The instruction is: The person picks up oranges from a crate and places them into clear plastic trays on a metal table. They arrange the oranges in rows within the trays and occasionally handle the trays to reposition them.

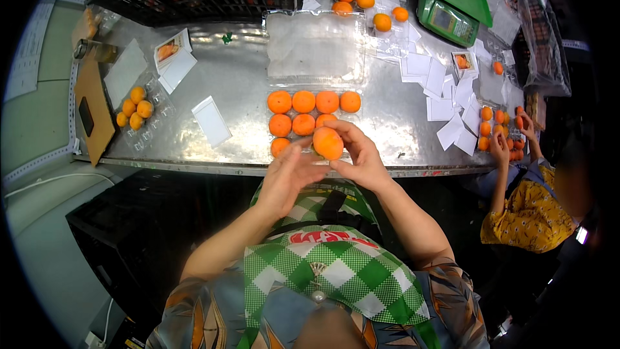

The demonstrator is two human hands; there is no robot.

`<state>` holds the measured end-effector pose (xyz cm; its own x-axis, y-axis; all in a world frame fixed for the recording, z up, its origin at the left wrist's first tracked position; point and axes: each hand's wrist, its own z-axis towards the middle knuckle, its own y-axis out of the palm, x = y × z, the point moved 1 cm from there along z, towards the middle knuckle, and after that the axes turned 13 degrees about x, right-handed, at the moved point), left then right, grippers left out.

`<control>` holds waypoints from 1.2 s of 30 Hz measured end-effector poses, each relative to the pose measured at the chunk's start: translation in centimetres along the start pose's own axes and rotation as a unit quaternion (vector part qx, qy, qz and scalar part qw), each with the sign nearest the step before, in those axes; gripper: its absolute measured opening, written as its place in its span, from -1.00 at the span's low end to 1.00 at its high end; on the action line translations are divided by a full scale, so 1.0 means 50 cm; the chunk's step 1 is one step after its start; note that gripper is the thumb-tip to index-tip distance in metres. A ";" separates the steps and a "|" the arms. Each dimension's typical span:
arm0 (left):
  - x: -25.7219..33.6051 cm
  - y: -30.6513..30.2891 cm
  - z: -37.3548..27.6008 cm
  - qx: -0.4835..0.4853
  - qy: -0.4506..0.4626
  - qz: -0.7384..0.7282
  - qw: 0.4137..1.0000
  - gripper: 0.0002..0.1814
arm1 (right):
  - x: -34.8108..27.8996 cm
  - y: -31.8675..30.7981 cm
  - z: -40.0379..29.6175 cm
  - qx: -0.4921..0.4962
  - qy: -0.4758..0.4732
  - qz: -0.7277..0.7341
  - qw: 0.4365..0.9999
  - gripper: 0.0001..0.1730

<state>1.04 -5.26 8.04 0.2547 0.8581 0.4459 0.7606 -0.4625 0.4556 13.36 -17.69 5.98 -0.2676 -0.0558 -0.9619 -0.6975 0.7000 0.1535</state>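
My right hand (361, 155) holds an orange-coloured round fruit (328, 143), perhaps a persimmon, between thumb and fingers above the near part of a clear plastic clamshell tray (357, 88). Beside it my left hand (290, 177) has its fingers apart with nothing held, over the tray's near edge. Rows of similar fruits (303, 101) sit in the tray; the hands hide part of the nearest row. The tray's clear lid (315, 48) lies folded back, away from me, on the metal table (247, 68).
A black plastic crate (193, 0) of fruit stands at the back left. Loose fruits (138, 108) rest on trays at left. White cards (443, 92) and a green scale (448, 19) are on the right, where a co-worker's hands (500, 148) handle fruit.
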 end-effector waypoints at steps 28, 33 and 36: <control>-0.005 -0.006 0.009 -0.013 0.113 0.004 0.993 -0.47 | 0.003 0.015 0.004 -0.016 -0.015 -0.081 0.996 -0.37; -0.004 -0.014 0.014 -0.022 0.137 0.015 0.990 -0.50 | 0.005 0.023 0.005 -0.022 -0.031 -0.115 0.993 -0.32; 0.018 -0.044 0.020 0.004 0.182 -0.034 0.983 -0.50 | -0.012 0.054 0.008 0.013 -0.027 -0.078 0.997 -0.23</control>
<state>0.19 -3.25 6.68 -0.0263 0.7504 0.6604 0.7739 -0.4029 0.4886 11.91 -15.50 6.89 -0.1206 -0.1272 -0.9845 -0.7100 0.7042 -0.0040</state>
